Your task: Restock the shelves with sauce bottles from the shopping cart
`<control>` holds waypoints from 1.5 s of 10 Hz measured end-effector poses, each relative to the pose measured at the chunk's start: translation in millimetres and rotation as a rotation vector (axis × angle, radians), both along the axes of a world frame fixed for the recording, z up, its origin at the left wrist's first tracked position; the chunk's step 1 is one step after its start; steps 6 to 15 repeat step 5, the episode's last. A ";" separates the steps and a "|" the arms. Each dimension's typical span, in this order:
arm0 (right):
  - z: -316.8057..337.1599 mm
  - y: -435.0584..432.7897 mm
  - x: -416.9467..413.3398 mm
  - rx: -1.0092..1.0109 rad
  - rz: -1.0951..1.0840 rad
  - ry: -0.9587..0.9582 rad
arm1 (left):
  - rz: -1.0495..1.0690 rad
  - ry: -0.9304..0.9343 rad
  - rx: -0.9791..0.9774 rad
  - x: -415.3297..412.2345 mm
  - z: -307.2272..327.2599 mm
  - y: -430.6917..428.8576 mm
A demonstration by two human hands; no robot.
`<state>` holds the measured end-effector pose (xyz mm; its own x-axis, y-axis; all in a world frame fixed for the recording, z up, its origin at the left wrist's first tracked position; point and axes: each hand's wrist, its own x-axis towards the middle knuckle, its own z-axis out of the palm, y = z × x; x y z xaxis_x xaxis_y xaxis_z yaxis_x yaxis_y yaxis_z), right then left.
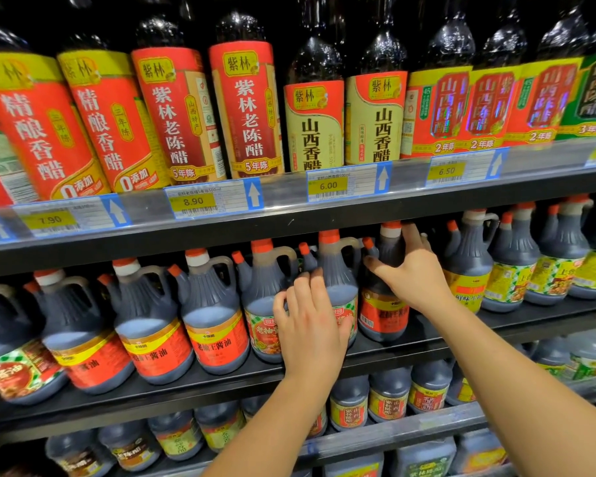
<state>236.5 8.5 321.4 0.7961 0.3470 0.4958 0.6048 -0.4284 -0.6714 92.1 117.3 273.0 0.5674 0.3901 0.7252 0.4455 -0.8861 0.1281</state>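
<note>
Jugs upright, touching, on middle shelf (221,385). Right hand (417,277) wraps red-label jug (382,315) at its shoulder, thumb spread. Left hand (312,325) lays near-straight fingers against green-label jug (338,270), just left.

Dark metal shelves (289,224), price tags (193,201) along edges.

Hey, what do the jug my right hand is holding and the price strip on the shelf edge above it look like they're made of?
The jug gripped by the right hand looks like translucent plastic: its dark contents show through the moulded shoulder. The price strip looks like clear glossy plastic, with glare streaks running along it.
</note>
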 end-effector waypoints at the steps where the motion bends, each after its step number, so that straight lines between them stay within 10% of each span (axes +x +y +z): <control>1: 0.3 -0.5 -2.5 0.002 -0.002 0.007 | -0.023 0.015 -0.029 -1.4 1.4 -0.9; 15: -15.5 -11.7 -23.7 0.153 -0.076 -0.064 | -0.316 -0.064 -0.067 -64.8 -20.8 2.9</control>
